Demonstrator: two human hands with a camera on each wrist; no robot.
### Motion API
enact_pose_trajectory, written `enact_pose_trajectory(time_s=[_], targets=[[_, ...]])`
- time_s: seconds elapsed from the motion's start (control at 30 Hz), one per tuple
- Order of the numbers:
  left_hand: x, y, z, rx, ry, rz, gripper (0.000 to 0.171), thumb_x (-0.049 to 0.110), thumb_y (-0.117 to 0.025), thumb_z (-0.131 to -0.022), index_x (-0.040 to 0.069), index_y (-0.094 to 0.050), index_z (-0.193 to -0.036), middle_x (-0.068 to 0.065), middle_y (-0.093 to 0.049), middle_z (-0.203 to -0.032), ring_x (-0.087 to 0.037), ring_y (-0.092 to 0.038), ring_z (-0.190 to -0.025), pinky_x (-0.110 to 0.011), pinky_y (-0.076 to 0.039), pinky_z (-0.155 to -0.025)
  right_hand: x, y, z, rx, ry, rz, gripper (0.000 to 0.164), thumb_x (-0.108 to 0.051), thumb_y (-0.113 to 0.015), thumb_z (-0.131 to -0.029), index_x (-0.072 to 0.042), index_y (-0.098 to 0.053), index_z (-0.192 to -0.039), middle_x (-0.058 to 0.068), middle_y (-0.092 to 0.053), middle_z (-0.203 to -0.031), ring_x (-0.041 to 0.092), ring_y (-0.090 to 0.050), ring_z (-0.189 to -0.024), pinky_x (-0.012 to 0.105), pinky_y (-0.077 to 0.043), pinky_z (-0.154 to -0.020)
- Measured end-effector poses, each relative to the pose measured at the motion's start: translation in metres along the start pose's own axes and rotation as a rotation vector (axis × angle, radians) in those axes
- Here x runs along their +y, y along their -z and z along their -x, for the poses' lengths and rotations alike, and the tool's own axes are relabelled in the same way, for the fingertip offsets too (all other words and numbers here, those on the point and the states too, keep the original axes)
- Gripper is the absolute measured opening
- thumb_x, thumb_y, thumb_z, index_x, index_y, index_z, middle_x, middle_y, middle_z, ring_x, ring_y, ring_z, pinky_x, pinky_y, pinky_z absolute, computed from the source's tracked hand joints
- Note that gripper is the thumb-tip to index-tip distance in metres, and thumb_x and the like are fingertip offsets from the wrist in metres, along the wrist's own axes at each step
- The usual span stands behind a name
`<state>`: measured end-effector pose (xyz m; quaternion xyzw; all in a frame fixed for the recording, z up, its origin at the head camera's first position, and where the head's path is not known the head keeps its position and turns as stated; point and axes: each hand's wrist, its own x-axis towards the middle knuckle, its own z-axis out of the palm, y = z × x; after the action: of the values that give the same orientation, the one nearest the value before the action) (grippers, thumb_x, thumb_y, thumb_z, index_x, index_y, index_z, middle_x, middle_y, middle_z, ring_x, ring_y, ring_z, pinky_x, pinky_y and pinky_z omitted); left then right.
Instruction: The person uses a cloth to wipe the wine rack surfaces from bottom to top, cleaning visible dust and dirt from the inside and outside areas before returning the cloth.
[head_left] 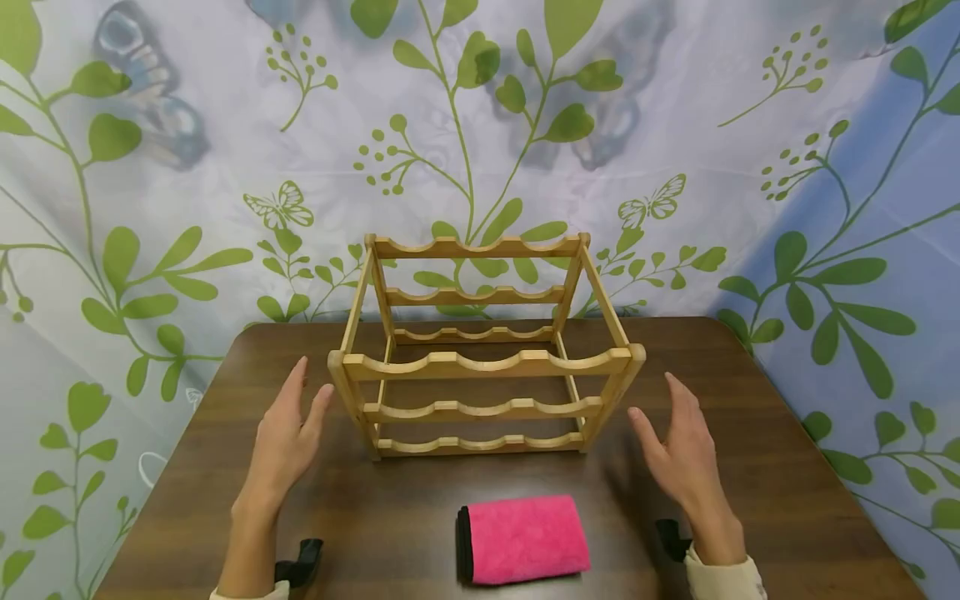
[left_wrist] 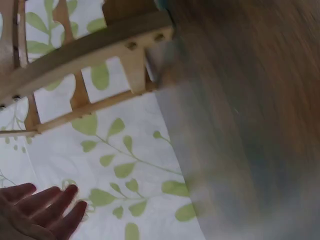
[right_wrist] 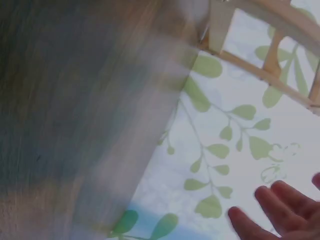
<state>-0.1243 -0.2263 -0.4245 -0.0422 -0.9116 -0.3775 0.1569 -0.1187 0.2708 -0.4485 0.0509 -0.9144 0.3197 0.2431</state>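
A light wooden rack (head_left: pixel 480 367) with scalloped rails stands upright on the table, in the middle of the head view. To its left is my left hand (head_left: pixel 288 437), fingers stretched out and thumb apart, holding nothing. My right hand (head_left: pixel 678 450) hovers on the other side, also with straight fingers and nothing in it. Neither hand touches the rack. The left wrist view shows the rack's side (left_wrist: pixel 75 55) with screw holes, above the fingers (left_wrist: pixel 60 210). In the right wrist view a corner of the rack (right_wrist: pixel 270 65) appears, apart from the fingertips (right_wrist: pixel 280 200).
A folded pink cloth (head_left: pixel 528 540) with a black edge lies in front of the rack on the dark wooden table (head_left: pixel 405 517). Behind the table hangs a curtain (head_left: pixel 315 167) printed with leaves and butterflies. Black straps (head_left: pixel 300 562) sit at both wrists.
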Motion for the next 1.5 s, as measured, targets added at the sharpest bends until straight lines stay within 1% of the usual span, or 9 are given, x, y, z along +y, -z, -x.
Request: enact_pose_trajectory(time_s=[0.13,0.27,0.43,0.6,0.73,0.9,1.03,1.23,1.5], targets=[[0.009,-0.006,0.001,0.121,-0.039,0.162,0.051,0.022,-0.045,-0.107,0.005,-0.032,-0.153,-0.016,-0.047,-0.147,-0.037,-0.054,-0.124,-0.036,-0.045,-0.102,-0.013,0.001,0.005,0.133,0.044,-0.027,0.047,-0.013,-0.073,-0.087,0.008,-0.052,-0.123,0.027,-0.055,-0.116,0.045,-0.057,-0.102,0.063,-0.045,-0.082],[0.020,-0.011,0.002,0.191,-0.102,0.311,0.044,0.011,-0.041,-0.107,0.007,-0.038,-0.151,-0.010,-0.050,-0.145,-0.015,-0.059,-0.118,-0.010,-0.040,-0.093,-0.026,0.001,0.010,0.154,0.139,0.001,0.026,-0.010,-0.075,-0.082,0.004,-0.059,-0.098,0.018,-0.060,-0.093,0.035,-0.062,-0.082,0.053,-0.051,-0.069],[0.034,-0.013,0.000,0.205,-0.145,0.429,0.043,0.007,-0.038,-0.107,0.005,-0.038,-0.151,-0.011,-0.049,-0.145,0.002,-0.056,-0.111,-0.013,-0.044,-0.093,-0.040,-0.002,0.012,0.048,0.301,0.012,0.019,-0.009,-0.076,-0.079,-0.004,-0.062,-0.092,0.005,-0.062,-0.086,0.021,-0.062,-0.077,0.042,-0.052,-0.065],[0.047,-0.011,-0.006,0.214,-0.150,0.459,0.045,0.007,-0.041,-0.107,0.007,-0.037,-0.152,-0.007,-0.047,-0.149,-0.003,-0.055,-0.108,-0.014,-0.044,-0.085,-0.059,-0.014,0.017,-0.186,0.415,-0.031,0.029,-0.019,-0.077,-0.083,-0.008,-0.066,-0.107,-0.002,-0.065,-0.100,0.014,-0.064,-0.088,0.040,-0.055,-0.070],[0.054,-0.008,-0.011,0.225,-0.162,0.463,0.046,0.006,-0.044,-0.105,0.010,-0.039,-0.151,-0.001,-0.047,-0.148,-0.007,-0.055,-0.102,-0.020,-0.039,-0.077,-0.082,-0.028,0.026,-0.497,0.383,-0.021,0.047,-0.042,-0.070,-0.090,-0.014,-0.063,-0.128,-0.002,-0.063,-0.122,0.017,-0.062,-0.107,0.046,-0.054,-0.082],[0.061,-0.006,-0.018,0.230,-0.205,0.480,0.041,0.004,-0.045,-0.104,0.006,-0.047,-0.146,-0.006,-0.050,-0.145,-0.015,-0.053,-0.121,-0.017,-0.040,-0.095,-0.114,-0.043,0.037,-0.924,0.346,0.010,0.069,-0.058,-0.065,-0.088,-0.029,-0.046,-0.148,0.005,-0.048,-0.146,0.028,-0.048,-0.129,0.057,-0.043,-0.098],[0.063,-0.007,-0.022,0.235,-0.234,0.489,0.037,0.003,-0.047,-0.104,0.003,-0.054,-0.140,-0.011,-0.054,-0.141,-0.022,-0.049,-0.130,-0.019,-0.039,-0.103,-0.132,-0.054,0.048,-1.073,0.425,0.095,0.079,-0.058,-0.070,-0.084,-0.036,-0.037,-0.152,0.004,-0.042,-0.150,0.029,-0.044,-0.132,0.061,-0.039,-0.099],[0.063,-0.008,-0.022,0.252,-0.256,0.494,0.036,0.002,-0.048,-0.103,0.001,-0.055,-0.138,-0.014,-0.054,-0.140,-0.025,-0.050,-0.129,-0.021,-0.039,-0.104,-0.137,-0.070,0.061,-0.999,0.590,0.255,0.082,-0.040,-0.080,-0.081,-0.042,-0.035,-0.150,-0.001,-0.046,-0.143,0.026,-0.049,-0.120,0.057,-0.046,-0.085],[0.057,-0.013,-0.024,0.274,-0.280,0.486,0.035,0.000,-0.049,-0.102,0.001,-0.057,-0.136,-0.014,-0.055,-0.139,-0.027,-0.051,-0.128,-0.021,-0.041,-0.102,-0.131,-0.085,0.068,-0.835,0.704,0.283,0.081,-0.025,-0.080,-0.080,-0.038,-0.039,-0.148,-0.001,-0.053,-0.126,0.023,-0.055,-0.105,0.045,-0.049,-0.072]])
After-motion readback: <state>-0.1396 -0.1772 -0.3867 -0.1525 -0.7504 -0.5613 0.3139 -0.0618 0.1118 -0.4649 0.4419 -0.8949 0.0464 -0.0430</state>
